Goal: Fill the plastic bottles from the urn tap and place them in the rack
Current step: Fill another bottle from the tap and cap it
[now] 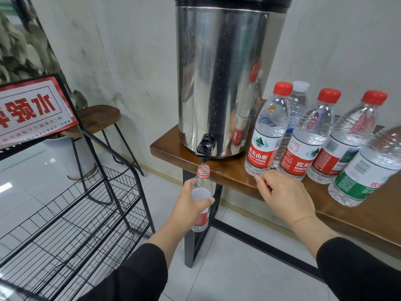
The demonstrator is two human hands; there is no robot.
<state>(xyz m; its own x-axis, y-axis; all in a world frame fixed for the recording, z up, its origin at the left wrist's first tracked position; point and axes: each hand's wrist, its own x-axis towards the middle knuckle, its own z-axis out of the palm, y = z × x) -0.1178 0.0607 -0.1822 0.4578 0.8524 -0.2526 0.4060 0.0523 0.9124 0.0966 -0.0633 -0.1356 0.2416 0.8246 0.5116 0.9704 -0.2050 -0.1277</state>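
Fingers of the left hand (191,203) curl round an uncapped bottle (201,192), gripping its middle and holding it upright, so that its open mouth sits just above the fingers and directly beneath the urn tap (204,148). The right hand (282,192) rests at the edge of the wooden table (358,213), fingers curled over something small and red that is mostly hidden. Just beyond those fingers stand the capped bottles (267,135), close together beside the steel urn (225,79). Left of the left hand's fingers, and lower, is the black wire rack (76,216).
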